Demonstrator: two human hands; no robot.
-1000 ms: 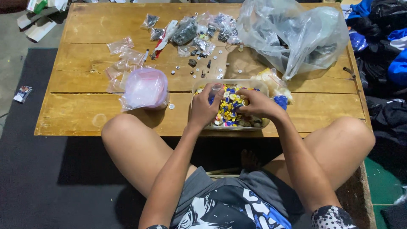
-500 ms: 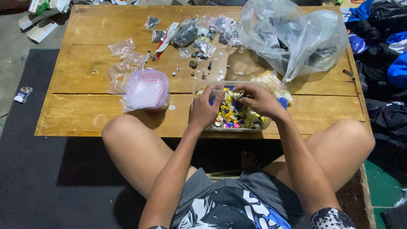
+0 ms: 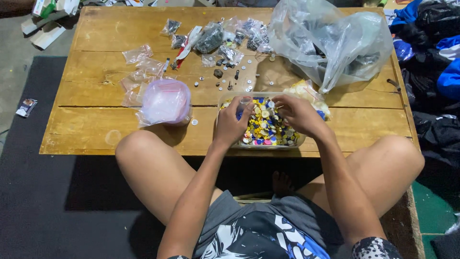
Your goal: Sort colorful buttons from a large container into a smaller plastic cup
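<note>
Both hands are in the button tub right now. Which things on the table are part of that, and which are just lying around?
In hand:
left hand
right hand
clear tub
coloured buttons

Lying about:
pink-tinted bag
large clear plastic bag
small empty bags
loose small parts
wooden table

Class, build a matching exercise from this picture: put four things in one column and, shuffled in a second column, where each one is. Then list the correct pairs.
Things
1. left hand
2. large clear plastic bag
3. pink-tinted bag
4. clear container of coloured buttons

Places
A. far right part of the wooden table
B. near table edge, under both hands
C. on the container's left side
D. left of the container, by the person's left knee

Pairs: 1-C, 2-A, 3-D, 4-B
</note>
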